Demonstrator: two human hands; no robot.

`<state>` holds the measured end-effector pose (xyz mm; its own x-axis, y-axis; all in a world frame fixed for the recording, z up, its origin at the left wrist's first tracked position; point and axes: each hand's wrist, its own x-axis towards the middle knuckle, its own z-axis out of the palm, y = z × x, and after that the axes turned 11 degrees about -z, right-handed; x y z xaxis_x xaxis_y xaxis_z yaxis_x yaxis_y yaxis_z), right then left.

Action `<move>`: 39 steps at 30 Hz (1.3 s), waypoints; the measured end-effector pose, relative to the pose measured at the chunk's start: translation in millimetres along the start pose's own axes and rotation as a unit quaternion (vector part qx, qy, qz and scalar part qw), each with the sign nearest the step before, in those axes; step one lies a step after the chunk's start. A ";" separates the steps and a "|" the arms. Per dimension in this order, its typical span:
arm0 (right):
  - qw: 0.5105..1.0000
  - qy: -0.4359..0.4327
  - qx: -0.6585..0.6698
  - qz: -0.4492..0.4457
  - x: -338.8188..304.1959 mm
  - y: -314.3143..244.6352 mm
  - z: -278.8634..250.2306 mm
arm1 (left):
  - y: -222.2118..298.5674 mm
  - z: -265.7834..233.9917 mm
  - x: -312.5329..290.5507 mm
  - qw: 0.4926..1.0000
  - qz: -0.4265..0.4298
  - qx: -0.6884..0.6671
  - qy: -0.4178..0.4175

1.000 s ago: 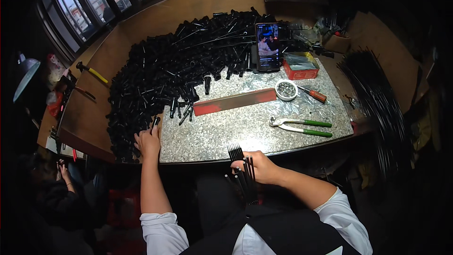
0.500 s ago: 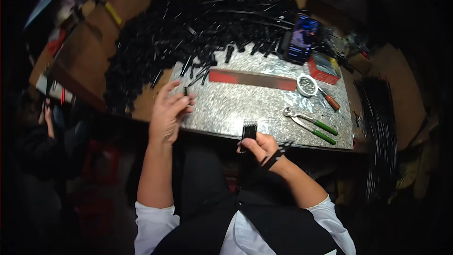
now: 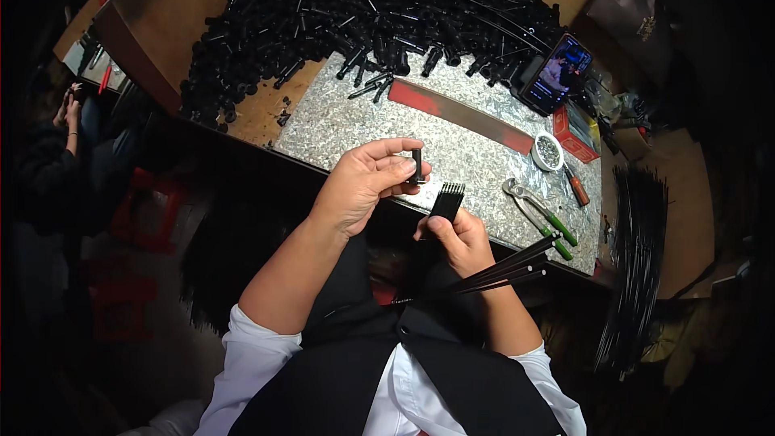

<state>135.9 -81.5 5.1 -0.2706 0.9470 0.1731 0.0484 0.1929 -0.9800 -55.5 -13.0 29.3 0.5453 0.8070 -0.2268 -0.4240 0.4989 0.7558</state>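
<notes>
My left hand [image 3: 363, 186] pinches a small black cylindrical piece [image 3: 417, 163] between thumb and fingers, held upright above the board's front edge. Just to its right, my right hand [image 3: 463, 244] grips a flat bundle of thin black rods [image 3: 446, 203], thumb across its face. Pale tips stick up in a row along the bundle's top. The two held things are close but apart. Several longer black rods [image 3: 508, 268] with silvery ends cross over my right wrist; whether they belong to the same bundle I cannot tell.
A large heap of black tubular parts [image 3: 363, 20] fills the back. On the speckled board [image 3: 339, 117] lie a red-and-brown bar [image 3: 460, 117], a white cup of small metal bits [image 3: 547, 152], an orange-handled tool [image 3: 576, 186], green-handled pincers [image 3: 539, 214], a red box [image 3: 576, 133] and a propped phone [image 3: 559, 73].
My left hand has moved right and toward me, bringing the small black piece beside the rod bundle. My right hand keeps its grip. The whole view has turned somewhat.
</notes>
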 end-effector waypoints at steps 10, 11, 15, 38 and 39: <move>1.000 -0.009 0.011 0.004 1.8 1.3 0.1 | -4.8 8.4 7.1 1.000 0.001 -0.009 -0.016; 1.000 -0.007 0.020 0.005 2.1 0.3 0.8 | -5.1 8.1 7.3 1.000 0.001 -0.009 -0.017; 1.000 -0.016 0.009 0.011 2.2 -0.8 -0.4 | -5.1 8.4 7.7 0.999 -0.014 -0.009 -0.040; 1.000 -0.007 -0.001 0.005 2.3 -5.3 1.3 | -10.5 3.3 13.6 0.993 -0.002 -0.025 -0.115; 1.000 -0.007 -0.001 0.005 2.1 -6.8 1.4 | -11.8 0.1 14.3 0.992 -0.013 -0.013 -0.121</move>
<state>133.7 -81.2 11.9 -0.2830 0.9452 0.1627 0.0532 0.1849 -0.9813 -42.7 -7.3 17.2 0.7127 0.6958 -0.0895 -0.4242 0.5291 0.7349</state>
